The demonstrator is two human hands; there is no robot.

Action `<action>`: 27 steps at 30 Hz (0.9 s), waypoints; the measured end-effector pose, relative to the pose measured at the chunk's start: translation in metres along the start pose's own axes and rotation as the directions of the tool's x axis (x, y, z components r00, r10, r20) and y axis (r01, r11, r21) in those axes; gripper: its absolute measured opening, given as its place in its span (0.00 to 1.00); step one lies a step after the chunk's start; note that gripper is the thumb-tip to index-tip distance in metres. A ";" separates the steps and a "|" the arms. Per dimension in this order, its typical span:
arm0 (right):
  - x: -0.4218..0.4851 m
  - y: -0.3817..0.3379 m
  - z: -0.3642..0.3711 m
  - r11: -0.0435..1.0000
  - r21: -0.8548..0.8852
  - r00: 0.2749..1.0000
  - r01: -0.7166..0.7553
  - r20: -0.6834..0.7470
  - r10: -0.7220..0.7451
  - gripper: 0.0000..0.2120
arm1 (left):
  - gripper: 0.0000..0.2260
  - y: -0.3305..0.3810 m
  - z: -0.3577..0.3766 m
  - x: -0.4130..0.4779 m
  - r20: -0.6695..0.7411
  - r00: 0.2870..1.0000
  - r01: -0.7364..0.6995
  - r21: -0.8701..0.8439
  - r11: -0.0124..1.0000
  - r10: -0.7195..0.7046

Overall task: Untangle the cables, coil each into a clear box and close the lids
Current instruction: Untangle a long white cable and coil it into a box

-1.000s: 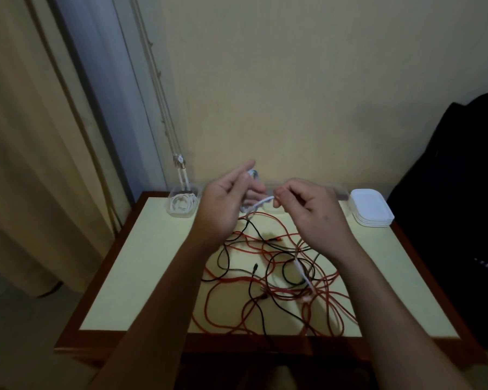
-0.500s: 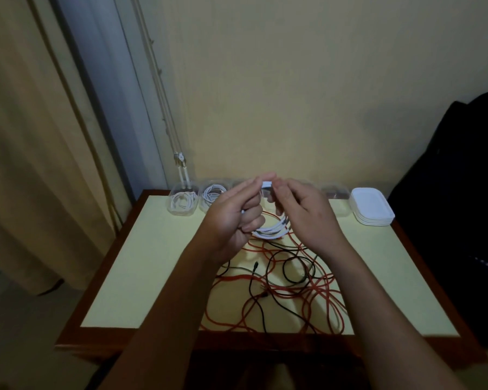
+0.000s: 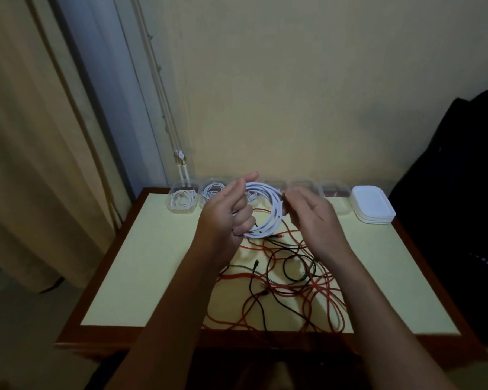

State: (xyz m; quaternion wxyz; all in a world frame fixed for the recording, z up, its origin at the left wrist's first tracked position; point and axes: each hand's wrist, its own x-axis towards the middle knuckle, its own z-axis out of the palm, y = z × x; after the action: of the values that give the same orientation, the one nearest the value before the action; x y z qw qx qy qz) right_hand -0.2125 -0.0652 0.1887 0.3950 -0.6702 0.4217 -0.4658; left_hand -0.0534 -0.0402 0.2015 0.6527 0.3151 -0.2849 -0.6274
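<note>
White cable (image 3: 268, 209), coiled above the bench (image 3: 152, 263), is held in curled fingers of the left grip (image 3: 226, 218), with the right grip (image 3: 313, 220) at its edge, hold blurred; small, even loops should fit a clear box (image 3: 337, 197).

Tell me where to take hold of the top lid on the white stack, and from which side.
Probably the near rim of the top lid in the white stack, approached from the front. The lids lie flat and nested, so only rims give an edge; bare table lies in front, while a clear box crowds the left side and dark fabric the right.
</note>
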 end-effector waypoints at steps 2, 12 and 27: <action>-0.006 0.012 0.000 0.996 -0.087 0.999 0.026 -0.033 -0.029 0.09 | 0.12 0.001 -0.004 -0.001 -0.020 1.000 0.012 -0.036 0.999 -0.013; -0.036 0.073 0.003 0.781 -0.587 0.966 0.213 0.005 -0.259 0.06 | 0.13 0.014 -0.021 -0.002 -0.083 0.995 0.024 -0.253 0.967 -0.047; -0.048 0.074 0.002 0.966 -0.044 0.935 -0.256 -0.265 0.235 0.13 | 0.10 -0.004 -0.021 -0.008 -0.047 0.986 0.133 -0.352 0.926 -0.160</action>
State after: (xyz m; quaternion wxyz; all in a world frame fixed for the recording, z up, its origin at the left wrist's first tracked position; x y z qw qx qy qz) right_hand -0.2356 -0.0443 0.1063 0.3654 -0.5609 0.5677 -0.4791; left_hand -0.0401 -0.0315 0.1849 0.6595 0.2385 -0.1205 -0.7026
